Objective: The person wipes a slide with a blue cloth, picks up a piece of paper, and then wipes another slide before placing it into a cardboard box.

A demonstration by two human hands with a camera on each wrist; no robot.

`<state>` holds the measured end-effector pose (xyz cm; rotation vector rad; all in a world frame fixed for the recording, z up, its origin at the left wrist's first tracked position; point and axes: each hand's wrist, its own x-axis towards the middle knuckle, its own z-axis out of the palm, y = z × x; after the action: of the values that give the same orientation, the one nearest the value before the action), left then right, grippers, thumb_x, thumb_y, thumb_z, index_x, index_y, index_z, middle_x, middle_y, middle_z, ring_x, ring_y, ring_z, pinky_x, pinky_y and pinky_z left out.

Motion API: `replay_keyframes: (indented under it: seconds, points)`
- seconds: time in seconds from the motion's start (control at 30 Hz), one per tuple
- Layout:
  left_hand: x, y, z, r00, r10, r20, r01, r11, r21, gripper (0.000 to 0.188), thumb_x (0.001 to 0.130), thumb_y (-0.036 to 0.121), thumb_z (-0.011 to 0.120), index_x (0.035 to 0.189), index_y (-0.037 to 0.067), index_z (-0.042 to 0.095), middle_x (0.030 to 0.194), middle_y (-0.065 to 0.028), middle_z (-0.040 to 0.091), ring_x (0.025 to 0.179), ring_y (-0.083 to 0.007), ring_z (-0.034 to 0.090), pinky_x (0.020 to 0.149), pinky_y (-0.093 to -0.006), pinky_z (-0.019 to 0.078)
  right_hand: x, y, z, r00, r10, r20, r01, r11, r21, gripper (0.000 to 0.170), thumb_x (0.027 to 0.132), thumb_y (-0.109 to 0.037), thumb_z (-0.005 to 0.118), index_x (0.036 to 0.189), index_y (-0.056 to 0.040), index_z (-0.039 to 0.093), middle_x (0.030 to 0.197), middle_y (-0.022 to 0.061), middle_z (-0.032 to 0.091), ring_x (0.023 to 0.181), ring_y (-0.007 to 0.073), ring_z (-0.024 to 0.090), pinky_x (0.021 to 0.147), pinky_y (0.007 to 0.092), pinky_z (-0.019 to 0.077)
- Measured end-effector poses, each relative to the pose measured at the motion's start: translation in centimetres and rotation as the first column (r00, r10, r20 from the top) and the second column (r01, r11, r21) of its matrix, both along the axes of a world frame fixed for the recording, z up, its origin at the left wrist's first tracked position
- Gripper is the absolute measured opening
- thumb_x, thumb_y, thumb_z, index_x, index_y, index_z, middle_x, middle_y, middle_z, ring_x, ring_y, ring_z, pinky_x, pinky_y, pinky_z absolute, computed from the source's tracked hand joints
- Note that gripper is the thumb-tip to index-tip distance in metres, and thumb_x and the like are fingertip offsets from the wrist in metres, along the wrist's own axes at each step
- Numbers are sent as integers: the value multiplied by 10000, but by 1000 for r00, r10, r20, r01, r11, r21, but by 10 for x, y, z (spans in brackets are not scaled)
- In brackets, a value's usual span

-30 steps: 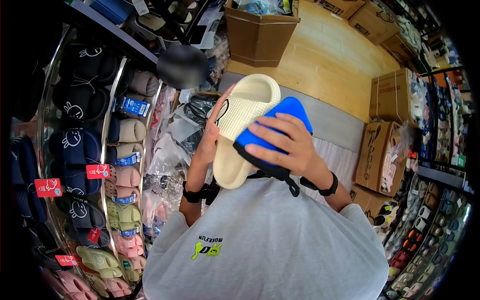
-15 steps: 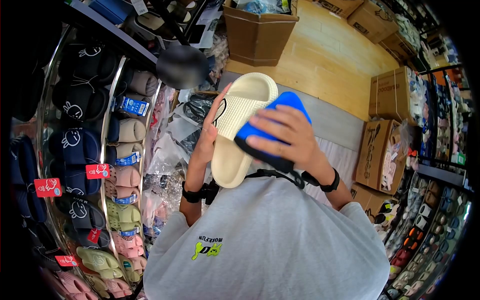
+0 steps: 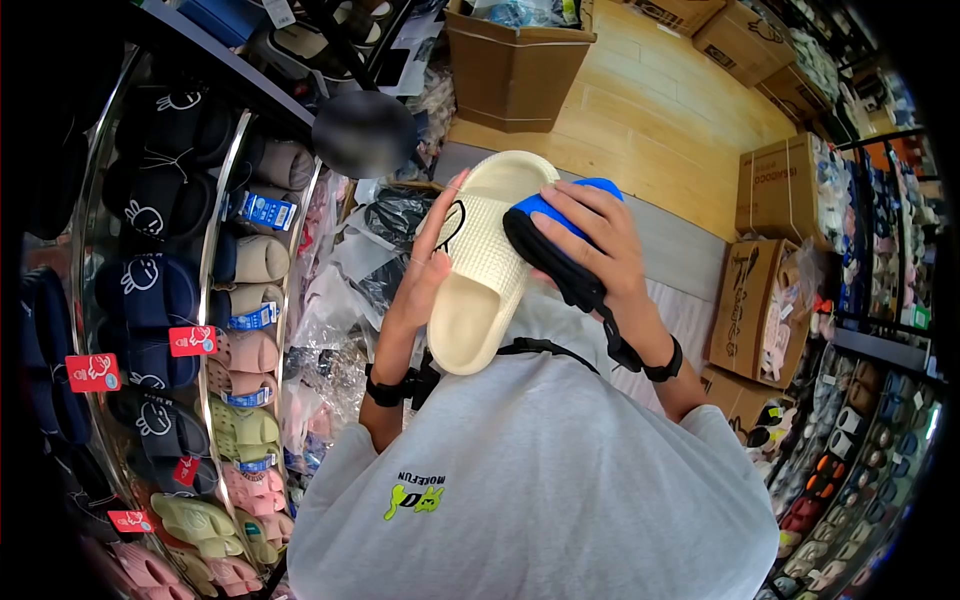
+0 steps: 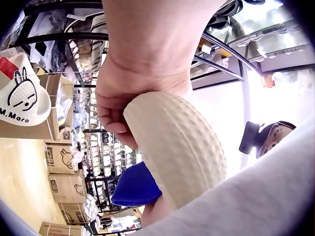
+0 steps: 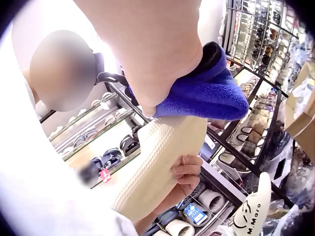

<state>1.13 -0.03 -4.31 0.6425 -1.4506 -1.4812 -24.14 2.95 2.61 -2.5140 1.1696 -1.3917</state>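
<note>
Cream slipper point(image 3: 485, 245): raised in front of grey shirt point(image 3: 540, 450). Long axis ran obliquely; heel end faced shirt, toe end pointed away from it and slightly to right. Left hand point(image 3: 422, 272): gripped slipper along its edge. Right hand point(image 3: 602, 240): held blue plush pad point(image 5: 206, 101) at slipper's opposite side; I could not confirm contact. Farther out, I noted tall carton point(image 3: 512, 80) containing bluish plastic packaging point(image 3: 525, 13), and open carton point(image 3: 735, 300) at right containing pink goods point(image 3: 780, 350).
</note>
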Motion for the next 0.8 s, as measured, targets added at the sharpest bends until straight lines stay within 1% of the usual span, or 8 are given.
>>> replay_keyframes:
  seconds: [0.1, 0.23, 0.3, 0.37, 0.43, 0.63, 0.73, 0.8]
  points:
    - [-2, 0, 2, 1000, -10, -30, 11, 1000, 24, 1092, 1037, 738, 506, 1709, -83, 252, 1759, -251, 327, 1636, -329, 323, 1333, -435, 231, 7, 10, 5, 999, 40, -19, -40, 999, -21, 502, 846, -288, 861, 1323, -149, 788, 1392, 99, 738, 1242, 350, 698, 1031, 475, 561]
    - [-7, 2, 9, 994, -23, -106, 29, 998, 53, 1115, 1027, 747, 529, 1717, -77, 232, 1750, -242, 336, 1618, -317, 352, 1327, -426, 249, 4, 12, 0, 980, 156, -127, -166, 983, -75, 464, 894, -271, 778, 1344, -154, 780, 1403, 95, 735, 1258, 323, 701, 1040, 470, 556]
    - [-7, 5, 9, 990, -15, -142, 26, 997, 79, 1163, 1003, 768, 566, 1723, -74, 209, 1746, -232, 338, 1604, -303, 374, 1322, -418, 261, 0, 5, 5, 992, 108, -58, -108, 994, -7, 465, 893, -273, 799, 1343, -157, 779, 1408, 97, 730, 1259, 336, 696, 1042, 474, 556]
    - [-4, 6, 12, 992, -8, -122, 17, 997, 74, 1201, 984, 778, 600, 1723, -79, 195, 1753, -230, 326, 1612, -298, 359, 1324, -418, 256, 3, 0, -3, 1000, -4, 29, 5, 1000, -30, 505, 868, -327, 854, 1332, -143, 778, 1405, 114, 726, 1251, 347, 693, 1036, 486, 556]
    - [-1, 5, 13, 997, -12, -78, 13, 1000, 20, 1218, 975, 786, 609, 1721, -82, 193, 1756, -229, 320, 1620, -298, 347, 1326, -419, 253, 7, 3, 3, 999, -19, 37, 20, 999, -43, 513, 858, -331, 861, 1332, -154, 780, 1397, 108, 734, 1245, 343, 696, 1032, 487, 558]
    - [-2, 3, 9, 994, -10, -112, 17, 998, 57, 1216, 971, 762, 631, 1723, -82, 181, 1761, -227, 314, 1625, -299, 342, 1326, -415, 252, 4, 9, 6, 974, 183, -130, -189, 982, -30, 436, 912, -287, 813, 1329, -162, 785, 1400, 89, 742, 1266, 330, 700, 1048, 486, 546]
    - [0, 4, 10, 990, -10, -139, 21, 997, 78, 1228, 955, 756, 653, 1721, -82, 186, 1753, -224, 330, 1616, -292, 359, 1322, -416, 266, 6, -6, 10, 998, 58, 29, -57, 997, -50, 489, 872, -299, 851, 1329, -137, 785, 1387, 105, 740, 1226, 351, 699, 1045, 491, 550]
    - [-1, 4, 15, 994, 2, -112, 7, 997, 82, 1271, 929, 792, 659, 1718, -86, 190, 1740, -232, 348, 1606, -297, 375, 1319, -420, 274, 9, -5, 8, 999, -8, 37, 10, 999, -46, 497, 852, -298, 864, 1314, -131, 790, 1385, 113, 738, 1232, 353, 699, 1037, 486, 553]
